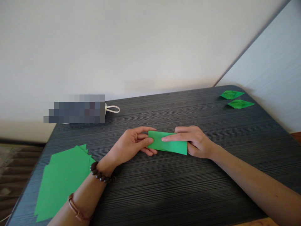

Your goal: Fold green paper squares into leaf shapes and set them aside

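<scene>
A folded green paper (172, 146), a narrow rectangle, is held just above the dark table between both hands. My left hand (131, 142) grips its left end, thumb on top and the other fingers behind or under it. At the right end, my right hand (198, 142) holds the paper, with one finger stretched across its upper face and others partly hidden behind it. The lower edge shows more than one layer.
Several loose green sheets (63, 182) lie in a stack at the left, partly under my left forearm. Two folded green paper leaf shapes (241, 104) rest at the far right. A blurred-out object with a white loop (114, 109) sits at the back left against the wall (150, 47).
</scene>
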`<action>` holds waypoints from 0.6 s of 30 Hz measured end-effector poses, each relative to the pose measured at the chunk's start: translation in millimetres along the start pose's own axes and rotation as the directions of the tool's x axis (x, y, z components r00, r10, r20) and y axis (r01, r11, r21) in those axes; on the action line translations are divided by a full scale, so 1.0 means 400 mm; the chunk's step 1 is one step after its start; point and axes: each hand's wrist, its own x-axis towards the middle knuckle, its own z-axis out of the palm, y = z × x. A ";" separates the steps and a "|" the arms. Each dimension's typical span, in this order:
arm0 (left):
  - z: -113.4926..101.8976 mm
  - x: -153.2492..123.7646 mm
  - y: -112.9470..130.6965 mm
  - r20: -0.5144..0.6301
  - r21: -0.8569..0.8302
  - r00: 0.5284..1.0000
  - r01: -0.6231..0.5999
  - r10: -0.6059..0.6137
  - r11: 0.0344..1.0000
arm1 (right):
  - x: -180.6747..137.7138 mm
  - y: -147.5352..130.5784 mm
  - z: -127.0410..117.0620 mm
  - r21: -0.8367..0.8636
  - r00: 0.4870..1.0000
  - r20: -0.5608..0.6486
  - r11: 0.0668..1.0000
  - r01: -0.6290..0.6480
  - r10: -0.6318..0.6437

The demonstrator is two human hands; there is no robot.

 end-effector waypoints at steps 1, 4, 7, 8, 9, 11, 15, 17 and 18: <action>-0.002 0.000 -0.001 0.009 -0.001 1.000 -0.005 0.005 1.000 | -0.001 0.000 0.000 -0.001 1.000 -0.001 1.000 -0.006 0.006; -0.006 0.000 -0.006 0.036 -0.010 0.999 -0.021 0.021 1.000 | -0.002 0.001 0.001 0.002 0.999 -0.013 0.999 -0.034 0.034; -0.008 0.000 -0.009 0.053 -0.023 0.998 -0.026 0.027 0.999 | -0.001 0.001 0.001 0.015 0.999 -0.024 0.999 -0.041 0.041; -0.007 0.000 -0.009 0.056 -0.025 0.998 -0.027 0.028 0.999 | -0.001 0.001 0.001 0.020 0.999 -0.028 0.999 -0.039 0.039; -0.007 0.000 -0.009 0.057 -0.027 0.998 -0.027 0.029 0.999 | -0.001 0.001 0.001 0.024 0.999 -0.030 0.999 -0.037 0.038; -0.005 0.001 -0.007 0.053 -0.028 0.998 -0.024 0.026 0.999 | 0.000 0.000 0.000 0.025 0.999 -0.031 0.999 -0.036 0.037; -0.002 0.000 -0.004 0.028 -0.023 1.000 0.000 0.000 1.000 | 0.000 0.000 0.000 0.012 0.999 -0.028 0.999 -0.031 0.032; -0.002 -0.001 -0.004 0.020 -0.015 1.000 0.006 -0.006 1.000 | 0.000 0.000 0.001 0.009 0.999 -0.028 0.999 -0.032 0.032; -0.002 -0.002 -0.003 0.018 -0.011 1.000 0.008 -0.008 1.000 | 0.000 0.000 0.002 0.011 0.999 -0.028 0.999 -0.035 0.035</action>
